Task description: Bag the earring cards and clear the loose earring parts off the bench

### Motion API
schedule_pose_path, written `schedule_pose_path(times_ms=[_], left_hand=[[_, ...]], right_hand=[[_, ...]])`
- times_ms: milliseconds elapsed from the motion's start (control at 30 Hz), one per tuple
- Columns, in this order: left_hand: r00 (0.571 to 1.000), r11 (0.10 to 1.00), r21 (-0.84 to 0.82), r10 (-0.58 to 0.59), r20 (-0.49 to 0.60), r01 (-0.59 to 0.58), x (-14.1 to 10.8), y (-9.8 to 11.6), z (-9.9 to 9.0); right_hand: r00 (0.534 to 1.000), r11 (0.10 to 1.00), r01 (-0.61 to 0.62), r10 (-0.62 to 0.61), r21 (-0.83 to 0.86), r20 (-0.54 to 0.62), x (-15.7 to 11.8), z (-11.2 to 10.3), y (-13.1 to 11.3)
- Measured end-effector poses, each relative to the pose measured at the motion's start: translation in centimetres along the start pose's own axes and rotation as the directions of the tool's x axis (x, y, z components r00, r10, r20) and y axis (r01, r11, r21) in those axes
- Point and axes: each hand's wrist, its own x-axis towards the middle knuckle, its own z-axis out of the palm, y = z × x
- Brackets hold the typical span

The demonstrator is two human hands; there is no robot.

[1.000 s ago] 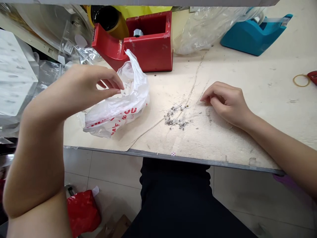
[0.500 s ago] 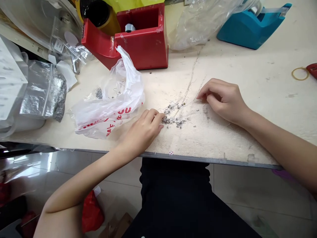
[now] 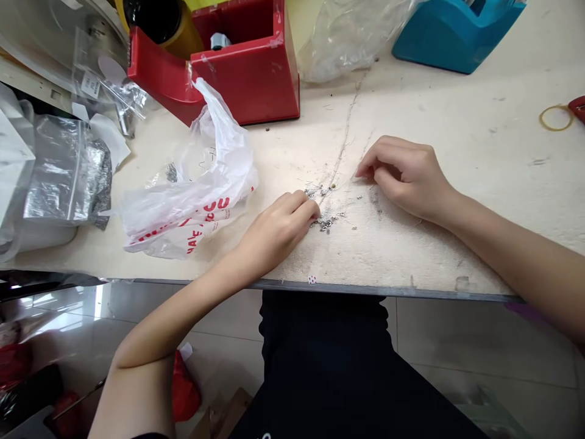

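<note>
Metal parts, tiny and silver, could scatter if nudged by the curled left grip or pinched right grip, though whether either holds anything is unclear.

Tiny metal parts lay scattered in a loose patch just below the middle of the frame, on a pale wooden tabletop. They were silvery and shiny, mostly bunched in a small heap, with a thinner group slightly above it and a few strays off to the right. At this size, they looked like little beads or crimps, though their exact shape was too small to tell. Fine, pale strands ran up from the patch toward the top of the frame. The left hand lay just beside the heap, and the right hand was curled near the patch's right side.
</note>
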Motion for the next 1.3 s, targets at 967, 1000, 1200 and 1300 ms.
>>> schedule_pose_path(times_ms=[967,1000,1200,1300], left_hand=[[0.823,0.811,0.144,0.550,0.143,-0.567,-0.9,-0.7,-1.1],[0.821,0.803,0.173,0.552,0.143,-0.570,-1.1,-0.9,-1.1],[0.900,0.881,0.187,0.426,0.088,-0.435,-1.9,-2.2,-1.6],[0.948,0.938,0.142,0.311,0.065,-0.317,-1.8,-2.0,-1.0]], right_hand=[[0.999,0.999,-0.036,0.036,0.008,0.033,0.2,-0.1,-0.3],[0.998,0.999,-0.042,0.041,0.006,0.037,0.2,-0.1,-0.3],[1.000,1.000,-0.017,0.017,0.008,0.018,0.2,-0.1,-0.2],[0.998,0.999,-0.053,0.053,0.003,0.039,0.2,-0.2,-0.4]])
